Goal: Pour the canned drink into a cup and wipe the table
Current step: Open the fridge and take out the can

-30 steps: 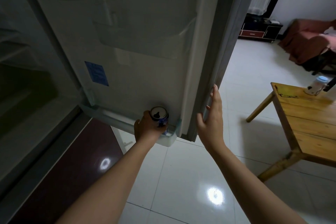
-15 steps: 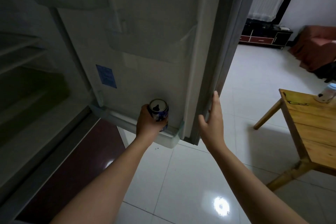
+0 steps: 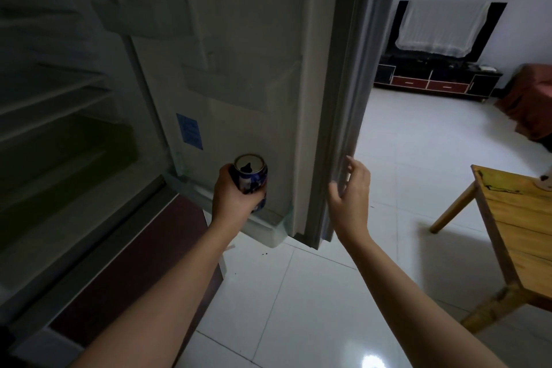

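Can (image 3: 250, 178) gripped in left hand (image 3: 231, 197); right hand (image 3: 351, 193) at fridge door (image 3: 337, 116) edge.

- can (image 3: 251, 181) in the left hand (image 3: 231, 199): blue with white patches, silver top
- sticker (image 3: 189, 131) up-left of the grip: blue
- door edge (image 3: 343, 98) right of it: grey
- table (image 3: 519, 236) far right: yellow-brown wood
- floor (image 3: 298, 293) below: glossy white tiles
- cabinet (image 3: 433, 81): black, 2 red drawers

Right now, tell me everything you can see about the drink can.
The drink can is a small metal can with a blue and white print and a silvery top whose opening shows dark. It is upright, tilted slightly, just above the fridge door's bottom shelf. The left hand grips it round the side, covering its lower left part.
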Available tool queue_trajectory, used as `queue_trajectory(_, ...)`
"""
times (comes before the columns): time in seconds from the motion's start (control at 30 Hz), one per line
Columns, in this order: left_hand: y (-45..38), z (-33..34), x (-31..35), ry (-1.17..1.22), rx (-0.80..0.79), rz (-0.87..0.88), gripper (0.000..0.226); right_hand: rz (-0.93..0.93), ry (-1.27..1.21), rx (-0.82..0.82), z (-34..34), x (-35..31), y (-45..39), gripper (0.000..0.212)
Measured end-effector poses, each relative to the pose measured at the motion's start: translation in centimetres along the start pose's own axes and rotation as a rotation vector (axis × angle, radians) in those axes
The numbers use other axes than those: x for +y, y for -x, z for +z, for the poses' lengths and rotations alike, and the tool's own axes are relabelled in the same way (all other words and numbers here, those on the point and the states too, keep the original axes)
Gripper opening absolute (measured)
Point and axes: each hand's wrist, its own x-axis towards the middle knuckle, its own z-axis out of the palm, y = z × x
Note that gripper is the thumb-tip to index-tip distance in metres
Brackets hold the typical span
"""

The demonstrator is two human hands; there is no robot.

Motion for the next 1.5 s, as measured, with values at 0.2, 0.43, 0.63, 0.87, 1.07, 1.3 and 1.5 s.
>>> queue_trajectory(0.2, 2.1, -1.0, 1.0, -0.019, 0.08, 0.041, 0.07, 0.064, -0.089, -0.093, -1.6, -0.4, -2.0, 0.063)
queue_trajectory(0.43, 4.3, -2.7, 1.1, 0.009, 0.119, -0.008, 0.073, 0.043, -0.157, -0.143, -2.1, -0.6, -1.5, 0.052)
queue_trajectory(0.63, 7.4, -4.6, 1.7, 0.033, 0.187, -0.05, 0.071, -0.051, -0.149, -0.175, -2.4, -1.3, 0.1, 0.046)
queue_trajectory(0.87, 11.5, -8.3, 1.2, 0.033, 0.307, -0.098, 0.07, -0.197, -0.183, -0.242, -1.3, -2.8, 3.8, 0.024)
queue_trajectory(1.07, 14.6, -12.6, 0.2, 0.017, 0.414, -0.152, 0.066, -0.363, -0.24, -0.308, 0.6, -4.5, 8.4, 0.036)
queue_trajectory(1.3, 17.1, -17.7, -1.2, -0.067, 0.548, -0.207, 0.071, -0.56, -0.267, -0.496, 3.8, -7.6, 13.0, 0.062)
queue_trajectory(1.5, 18.7, -22.7, -3.1, -0.121, 0.643, -0.25, 0.076, -0.693, -0.172, -0.489, 7.8, -11.6, 17.2, 0.072)
